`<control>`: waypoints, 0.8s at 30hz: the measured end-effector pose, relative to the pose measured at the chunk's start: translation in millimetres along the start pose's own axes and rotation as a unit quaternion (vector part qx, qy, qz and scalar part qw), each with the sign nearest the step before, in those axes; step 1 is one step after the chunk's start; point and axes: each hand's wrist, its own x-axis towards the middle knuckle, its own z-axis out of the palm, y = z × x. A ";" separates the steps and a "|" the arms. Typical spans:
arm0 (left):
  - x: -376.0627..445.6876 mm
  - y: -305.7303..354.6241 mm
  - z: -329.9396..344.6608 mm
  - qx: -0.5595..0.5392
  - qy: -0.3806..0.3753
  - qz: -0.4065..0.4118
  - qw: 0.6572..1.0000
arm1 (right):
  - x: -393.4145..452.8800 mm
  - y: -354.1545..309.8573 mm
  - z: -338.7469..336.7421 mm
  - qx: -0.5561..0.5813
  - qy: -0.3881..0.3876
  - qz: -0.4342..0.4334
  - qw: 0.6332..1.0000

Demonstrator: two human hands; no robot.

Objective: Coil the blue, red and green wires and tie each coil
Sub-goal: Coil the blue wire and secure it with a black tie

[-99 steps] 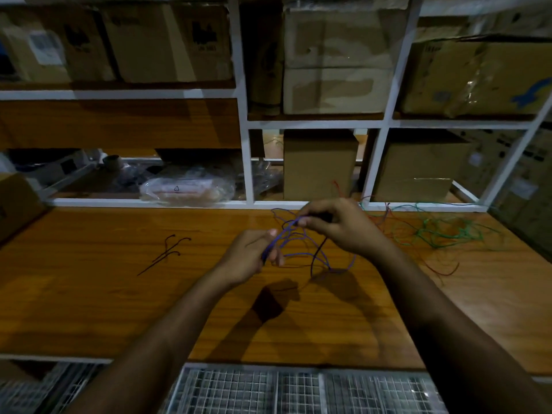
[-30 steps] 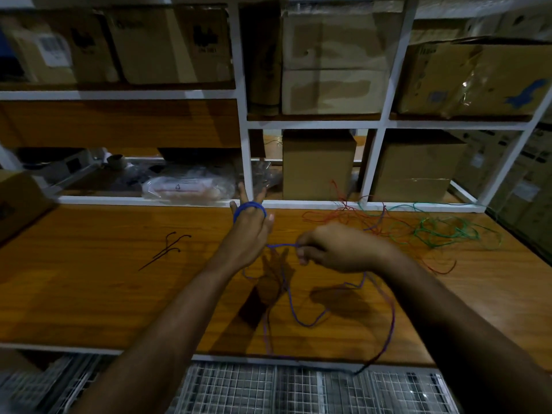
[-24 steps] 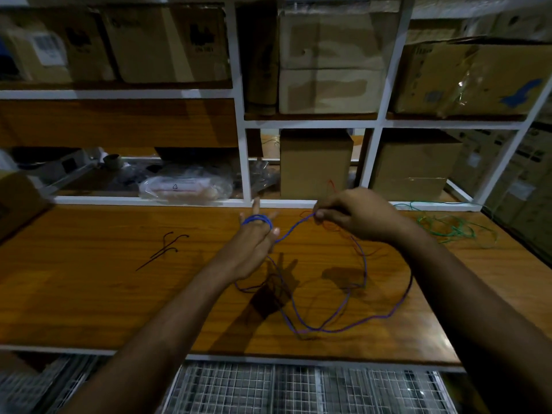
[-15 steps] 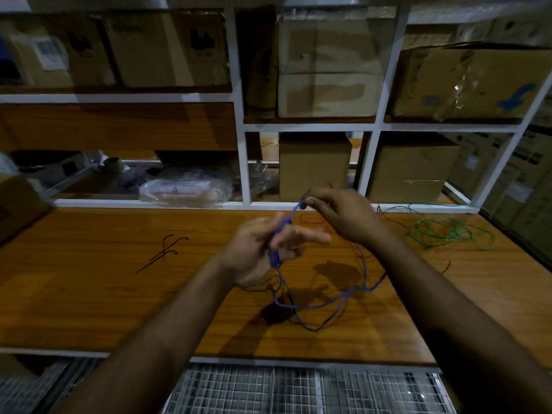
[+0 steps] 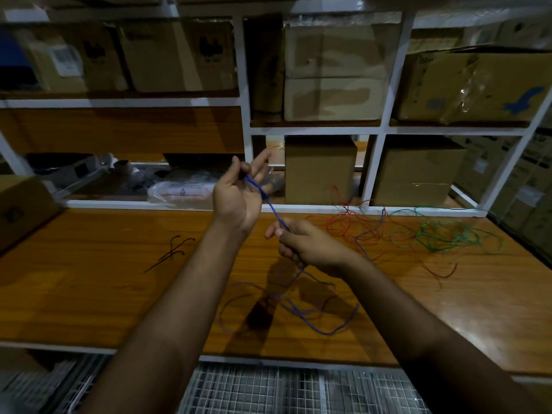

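The raised left hand (image 5: 236, 195) pinches the thin blue wire (image 5: 270, 204) at its fingertips, other fingers spread; the lower right hand (image 5: 307, 245) grips the same taut strand. Its slack loops across the wooden table (image 5: 89, 288). Tangled red wire (image 5: 343, 225) and green wire (image 5: 445, 234) lie right; black ties (image 5: 173, 252) left.

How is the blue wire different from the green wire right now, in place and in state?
The blue wire is held in both hands, the left hand and the right hand; the green wire lies untouched on the table.
A stretch of the blue wire runs taut between the hands, its rest trailing loose near the front edge; the green wire sits in a loose tangle far right.
Neither is tied yet.
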 end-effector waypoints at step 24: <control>-41.9 -12.2 3.1 0.396 -0.246 -0.188 0.864 | -11.3 -30.0 -96.7 -0.398 0.135 -0.152 0.895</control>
